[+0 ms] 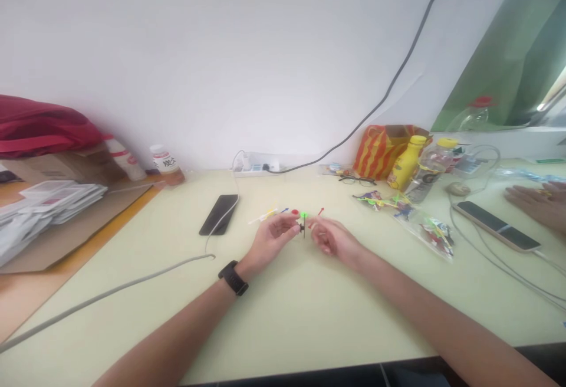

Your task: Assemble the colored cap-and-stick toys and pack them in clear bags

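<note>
Pale tabletop (283, 322) stretches out from the person, and both forearms (186, 328) reach in over it. On the left wrist sits a black watch (233, 278). Grip is delicate: the left hand (275, 238) seems to pinch a small dark piece (302, 228) between thumb and fingers, straight ahead of the body. I'd say it could slip or snap if the thumb pressed off-centre, being so thin. Close by on the other side, the right hand (333, 240) is curled, palm turned inward; whether it grasps the red stick (321, 212) showing past its knuckles, I can't tell. Both wrists angle toward each other, fingertips nearly meeting. Just beyond are a green piece (303, 215) and a red round piece (295, 212), which a stray knuckle might knock. Farther off are a phone (219, 215), glasses (357, 181), a power strip (255, 166) and the white wall (265, 68).
</note>
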Tool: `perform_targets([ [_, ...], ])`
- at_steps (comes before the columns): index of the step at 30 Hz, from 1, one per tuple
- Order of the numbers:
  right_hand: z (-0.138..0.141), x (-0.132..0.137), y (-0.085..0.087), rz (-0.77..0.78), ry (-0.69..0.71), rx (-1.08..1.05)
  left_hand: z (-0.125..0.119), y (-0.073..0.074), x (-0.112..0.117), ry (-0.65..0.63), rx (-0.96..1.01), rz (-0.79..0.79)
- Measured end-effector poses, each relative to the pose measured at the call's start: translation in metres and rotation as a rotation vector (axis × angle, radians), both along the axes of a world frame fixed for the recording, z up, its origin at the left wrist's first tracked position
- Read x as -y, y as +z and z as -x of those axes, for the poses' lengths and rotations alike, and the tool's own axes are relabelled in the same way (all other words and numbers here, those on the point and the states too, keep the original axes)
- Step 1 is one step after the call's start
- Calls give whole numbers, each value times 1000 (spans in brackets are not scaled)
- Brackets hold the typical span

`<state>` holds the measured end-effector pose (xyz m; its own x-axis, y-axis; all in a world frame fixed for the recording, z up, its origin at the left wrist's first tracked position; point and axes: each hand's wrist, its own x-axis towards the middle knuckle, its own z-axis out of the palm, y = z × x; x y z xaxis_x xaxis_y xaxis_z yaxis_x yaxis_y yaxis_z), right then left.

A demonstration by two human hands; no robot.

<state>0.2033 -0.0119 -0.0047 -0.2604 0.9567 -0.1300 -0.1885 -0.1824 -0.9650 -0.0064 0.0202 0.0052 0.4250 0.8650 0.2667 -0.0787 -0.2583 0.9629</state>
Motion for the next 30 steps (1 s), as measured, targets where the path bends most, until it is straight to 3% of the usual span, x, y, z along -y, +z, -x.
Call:
perform_targets([
  [3,-3,0,5,-10,215,-81,0,0,0,-5,-8,-7],
  [10,-2,-2,5,-173,-16,-9,1,-3,-1,-40,-1,20],
  [25,-2,-5,0,-267,-19,60,2,-7,-1,-114,-16,71],
  [30,-3,-3,1,-319,-106,91,2,-7,-1,-105,-14,74],
])
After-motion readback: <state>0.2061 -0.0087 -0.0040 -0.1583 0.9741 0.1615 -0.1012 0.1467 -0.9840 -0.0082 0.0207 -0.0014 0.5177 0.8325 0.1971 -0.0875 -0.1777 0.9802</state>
